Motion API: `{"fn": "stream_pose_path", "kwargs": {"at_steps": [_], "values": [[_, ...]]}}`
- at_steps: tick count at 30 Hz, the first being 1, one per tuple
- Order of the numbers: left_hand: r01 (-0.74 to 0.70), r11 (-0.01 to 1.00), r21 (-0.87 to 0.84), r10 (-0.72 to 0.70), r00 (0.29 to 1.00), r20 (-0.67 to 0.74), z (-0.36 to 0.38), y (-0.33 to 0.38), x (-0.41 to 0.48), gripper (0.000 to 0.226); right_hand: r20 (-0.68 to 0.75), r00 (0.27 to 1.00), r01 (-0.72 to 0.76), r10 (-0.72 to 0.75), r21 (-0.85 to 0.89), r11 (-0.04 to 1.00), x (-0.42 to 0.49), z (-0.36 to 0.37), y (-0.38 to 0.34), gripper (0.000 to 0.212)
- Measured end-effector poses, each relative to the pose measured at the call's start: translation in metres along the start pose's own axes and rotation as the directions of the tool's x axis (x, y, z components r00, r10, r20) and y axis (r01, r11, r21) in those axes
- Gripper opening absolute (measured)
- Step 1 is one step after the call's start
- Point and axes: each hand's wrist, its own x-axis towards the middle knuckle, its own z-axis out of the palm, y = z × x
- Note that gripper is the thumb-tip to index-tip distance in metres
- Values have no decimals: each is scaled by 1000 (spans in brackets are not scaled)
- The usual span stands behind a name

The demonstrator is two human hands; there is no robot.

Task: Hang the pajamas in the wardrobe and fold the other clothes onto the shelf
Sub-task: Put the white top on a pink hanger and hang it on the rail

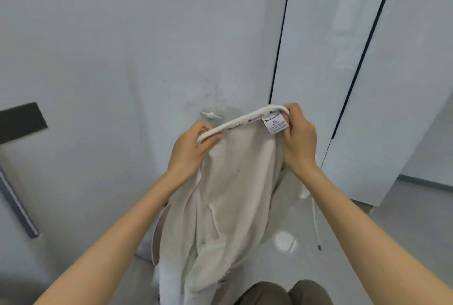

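Observation:
A cream hooded garment (228,201) hangs in front of me, held up by its neckline. A white neck tape with a size label (275,124) reading XL stretches between my hands. My left hand (193,148) pinches the left end of the neckline. At the right end, my right hand (297,138) grips the collar beside the label. The cloth falls down to my knees, and a drawstring (316,226) dangles at the right. A pale hanger-like shape (210,115) shows just behind the collar, blurred.
Glossy white wardrobe doors (343,59) with dark vertical gaps stand at the right. A plain white panel (110,59) fills the left and centre. A dark fixture (19,118) juts in at the far left. Shiny pale floor (404,219) lies below right.

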Motion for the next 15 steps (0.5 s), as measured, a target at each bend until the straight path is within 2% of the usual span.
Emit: {"fn": "stream_pose_path", "kwargs": {"at_steps": [3, 5, 10, 15], "values": [[-136, 990, -36, 134, 990, -43, 9, 41, 20, 8, -130, 991, 10, -12, -16, 1000, 28, -33, -6, 19], [-212, 976, -42, 208, 975, -77, 14, 68, 34, 14, -185, 983, 8, -15, -37, 999, 38, -52, -6, 15], [-227, 950, -215, 203, 971, -125, 47, 113, 60, 18, -89, 995, 23, -39, -180, 983, 31, -94, 18, 19], [-220, 937, -271, 180, 970, -166, 88, 129, 70, 21, -42, 999, 5, -16, -257, 966, 2, -100, 56, 16]]}}
